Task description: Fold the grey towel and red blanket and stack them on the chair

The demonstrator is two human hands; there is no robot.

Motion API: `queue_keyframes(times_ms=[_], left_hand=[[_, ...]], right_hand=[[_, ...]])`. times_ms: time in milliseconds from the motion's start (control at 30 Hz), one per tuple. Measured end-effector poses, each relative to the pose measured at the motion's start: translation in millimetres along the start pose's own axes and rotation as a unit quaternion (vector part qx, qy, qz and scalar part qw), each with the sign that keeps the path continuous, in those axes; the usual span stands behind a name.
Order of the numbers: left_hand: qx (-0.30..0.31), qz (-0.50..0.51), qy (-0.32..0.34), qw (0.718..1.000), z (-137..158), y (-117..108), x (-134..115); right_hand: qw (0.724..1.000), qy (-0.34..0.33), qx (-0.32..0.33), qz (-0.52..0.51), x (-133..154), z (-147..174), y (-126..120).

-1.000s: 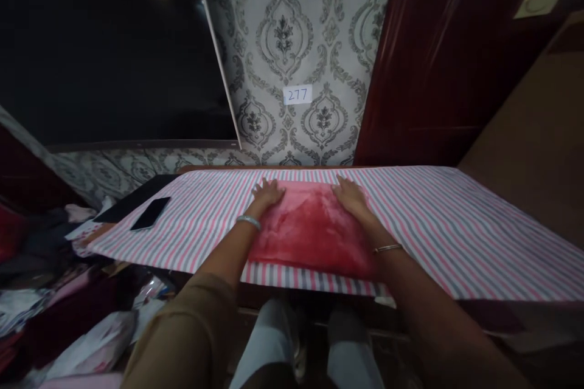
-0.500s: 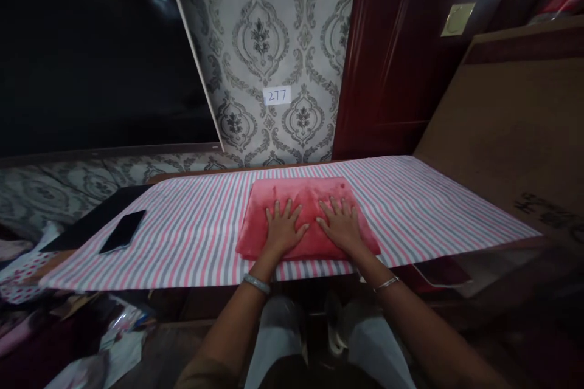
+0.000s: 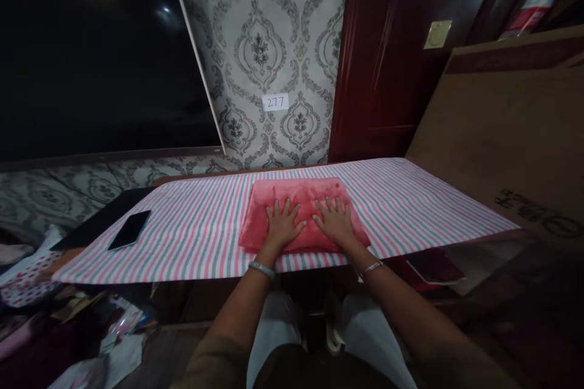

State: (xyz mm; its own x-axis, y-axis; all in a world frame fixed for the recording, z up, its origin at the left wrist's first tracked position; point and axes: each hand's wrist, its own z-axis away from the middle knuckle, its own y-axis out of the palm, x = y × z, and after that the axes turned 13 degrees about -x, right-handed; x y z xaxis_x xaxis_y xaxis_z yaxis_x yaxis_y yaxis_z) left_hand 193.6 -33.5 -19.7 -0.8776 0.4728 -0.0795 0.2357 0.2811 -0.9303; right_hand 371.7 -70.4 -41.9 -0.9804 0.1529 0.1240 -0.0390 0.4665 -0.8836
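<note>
I see a red, plush towel (image 3: 301,209) folded into a thick, neat rectangle, lying flat on the striped cloth that covers the bench. It sits near the middle of the bench's length, its long side running left to right and its near edge close to the bench's front edge. Its nap looks soft and slightly mottled, lighter pink along the far edge and deeper red toward me.

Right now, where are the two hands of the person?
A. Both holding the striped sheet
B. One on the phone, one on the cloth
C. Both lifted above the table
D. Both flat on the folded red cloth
D: the left hand and right hand lie palm-down, fingers spread, on the folded red cloth.
</note>
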Motion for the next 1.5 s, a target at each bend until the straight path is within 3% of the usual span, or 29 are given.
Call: queue_keyframes(times_ms=[133, 300, 433, 600, 867, 1067, 1167, 1300, 1400, 1500], left_hand=[[0.044, 0.025, 0.000, 0.999, -0.2, -23.6, 7.9], [-0.014, -0.038, -0.056, 0.998, 20.3, -45.8, 41.7], [0.018, -0.038, -0.111, 0.993, 38.0, -30.0, 63.9], [-0.003, -0.044, -0.111, 0.993, 45.2, -10.3, 66.9], [-0.016, -0.072, -0.106, 0.992, 48.0, -6.7, 63.8], [0.015, -0.037, -0.127, 0.991, 43.7, -13.5, 69.7], [0.046, -0.027, -0.139, 0.989, 38.8, -29.4, 63.7], [-0.021, -0.045, -0.103, 0.993, 31.1, -47.8, 32.4], [-0.030, -0.026, -0.044, 0.998, 22.5, -47.0, 6.9], [-0.018, -0.028, -0.029, 0.999, 15.8, -33.2, -2.9]], right_hand=[[0.997, 0.015, 0.069, -0.022, -5.2, -4.7, -21.6], [0.999, 0.023, 0.039, -0.019, -20.8, 15.8, -36.0], [0.999, 0.034, 0.022, -0.021, -28.2, 37.5, -28.2], [0.999, 0.039, 0.002, -0.036, -32.9, 46.7, -14.5], [0.999, 0.021, -0.030, -0.012, -34.0, 50.8, -6.5], [0.999, 0.026, -0.017, -0.029, -36.7, 47.7, -10.9], [0.999, 0.024, -0.015, -0.042, -36.0, 41.1, -22.0], [0.994, -0.024, -0.041, -0.095, -9.8, 25.0, -40.2], [0.991, -0.062, -0.015, -0.120, 21.8, 9.8, -45.3], [0.989, -0.090, 0.018, -0.113, 42.9, 1.0, -37.8]])
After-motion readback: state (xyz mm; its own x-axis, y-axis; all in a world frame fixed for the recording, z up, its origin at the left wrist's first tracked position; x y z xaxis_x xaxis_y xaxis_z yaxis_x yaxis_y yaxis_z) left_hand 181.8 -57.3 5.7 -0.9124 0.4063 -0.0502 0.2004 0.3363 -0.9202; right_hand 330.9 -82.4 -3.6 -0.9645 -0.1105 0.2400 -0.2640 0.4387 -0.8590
